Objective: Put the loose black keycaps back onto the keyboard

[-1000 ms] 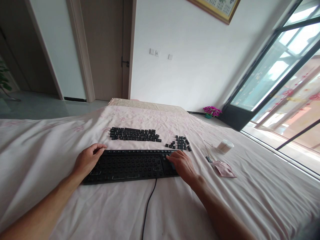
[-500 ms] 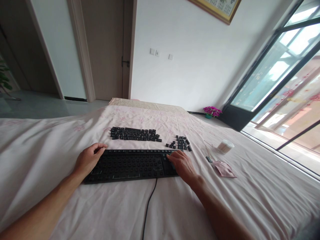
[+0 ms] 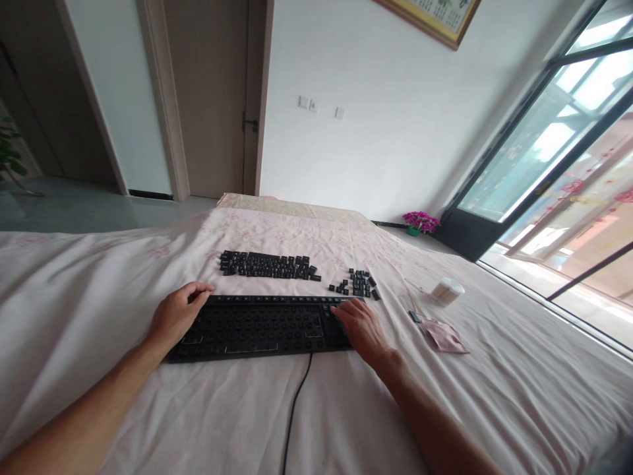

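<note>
A black keyboard [image 3: 267, 326] lies on the bed sheet; most of its main key area is stripped of keycaps, while a top row of keys remains. My left hand [image 3: 180, 310] grips its left end, thumb and fingers drawn together at the far corner. Over the right end, my right hand [image 3: 361, 323] holds the keyboard with bent fingers, covering part of the number pad. Whether a small piece is beneath those fingers is hidden. Beyond the keyboard sit loose black keycaps [image 3: 267, 266] in rows, and a smaller scattered group of keycaps [image 3: 361, 284] lies to their right.
A black cable [image 3: 293, 409] runs from the keyboard toward me. On the right are a white round container of what look like cotton swabs [image 3: 448, 291], a pink cloth or packet [image 3: 445, 336] and a small dark item [image 3: 414, 317]. The pale sheet [image 3: 534, 396] is wrinkled.
The view has shifted very slightly. Both hands, the keyboard and the loose keycaps keep their places relative to each other.
</note>
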### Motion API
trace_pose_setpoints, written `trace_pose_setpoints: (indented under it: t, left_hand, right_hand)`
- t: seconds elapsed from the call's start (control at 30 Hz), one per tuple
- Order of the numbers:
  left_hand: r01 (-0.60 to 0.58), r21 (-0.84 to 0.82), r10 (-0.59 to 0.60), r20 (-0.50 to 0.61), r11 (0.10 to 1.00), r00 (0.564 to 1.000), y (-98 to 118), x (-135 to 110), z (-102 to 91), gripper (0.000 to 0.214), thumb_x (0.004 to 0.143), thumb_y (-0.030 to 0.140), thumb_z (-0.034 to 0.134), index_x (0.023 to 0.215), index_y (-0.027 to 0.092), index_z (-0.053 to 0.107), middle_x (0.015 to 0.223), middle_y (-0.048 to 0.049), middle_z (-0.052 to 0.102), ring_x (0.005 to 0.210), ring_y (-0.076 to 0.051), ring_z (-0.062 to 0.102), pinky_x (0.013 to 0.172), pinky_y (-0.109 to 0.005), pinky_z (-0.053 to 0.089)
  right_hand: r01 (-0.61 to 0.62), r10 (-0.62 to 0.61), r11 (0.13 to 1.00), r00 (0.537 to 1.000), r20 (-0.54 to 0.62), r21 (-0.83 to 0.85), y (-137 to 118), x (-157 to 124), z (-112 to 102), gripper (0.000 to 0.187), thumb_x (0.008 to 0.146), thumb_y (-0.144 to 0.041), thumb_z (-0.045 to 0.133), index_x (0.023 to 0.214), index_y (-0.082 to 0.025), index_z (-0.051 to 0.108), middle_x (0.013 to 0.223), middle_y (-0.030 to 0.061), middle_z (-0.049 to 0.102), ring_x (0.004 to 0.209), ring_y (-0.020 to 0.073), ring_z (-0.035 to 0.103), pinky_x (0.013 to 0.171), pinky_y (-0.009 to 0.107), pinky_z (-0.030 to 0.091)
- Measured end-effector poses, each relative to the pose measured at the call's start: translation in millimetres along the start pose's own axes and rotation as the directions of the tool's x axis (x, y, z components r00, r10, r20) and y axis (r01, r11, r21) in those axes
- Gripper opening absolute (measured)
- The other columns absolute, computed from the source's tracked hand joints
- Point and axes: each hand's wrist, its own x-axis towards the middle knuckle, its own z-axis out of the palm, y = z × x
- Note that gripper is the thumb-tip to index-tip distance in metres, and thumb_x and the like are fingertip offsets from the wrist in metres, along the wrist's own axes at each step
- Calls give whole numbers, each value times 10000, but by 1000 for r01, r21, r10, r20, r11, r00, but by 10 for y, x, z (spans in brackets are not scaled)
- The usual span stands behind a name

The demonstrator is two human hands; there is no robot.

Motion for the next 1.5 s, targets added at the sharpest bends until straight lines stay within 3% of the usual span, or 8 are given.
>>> trace_pose_setpoints:
  t: [0.27,0.63,1.07,1.3,1.5]
  left_hand:
    - [-6,-6,6,-2,1000,1000,51,-30,-23,322,803,450,480,983,269,676,1025,4,718,931,-214,646,780,-267,448]
    - [7,5,-7,5,1000,1000,61,-33,-28,307,811,444,469,975,284,672,1012,23,714,920,-200,644,763,-255,441]
    - [3,0,-3,-1,1000,1000,47,-32,-23,315,802,448,472,977,285,677,1012,20,719,915,-204,648,767,-257,447]
    - [-4,-10,4,8,1000,1000,15,-15,-8,313,808,447,475,983,280,673,1013,12,718,913,-205,650,791,-260,454]
    - [-13,-13,12,-2,1000,1000,31,-17,-11,302,803,436,482,970,278,677,1015,19,719,925,-204,650,789,-252,453]
  right_hand:
    - [-63,65,994,998,-19,86,-9,-43,-9,276,951,-216,442,1066,-252,691,846,55,634,821,193,520,717,308,399]
    - [-102,102,983,995,4,151,-72,-51,-94,290,958,-222,426,935,-238,714,819,42,647,795,170,538,726,287,409]
    - [-122,120,988,992,24,99,-167,-131,-82,406,845,-45,460,1131,-243,671,937,68,662,894,204,547,784,314,437]
    - [-273,276,939,961,14,211,-123,-21,-72,178,859,-276,583,943,-239,736,895,42,682,872,197,593,792,306,461]
    - [-327,326,923,944,39,202,-51,49,-3,153,843,-278,592,845,-254,743,850,25,695,864,190,618,758,298,462]
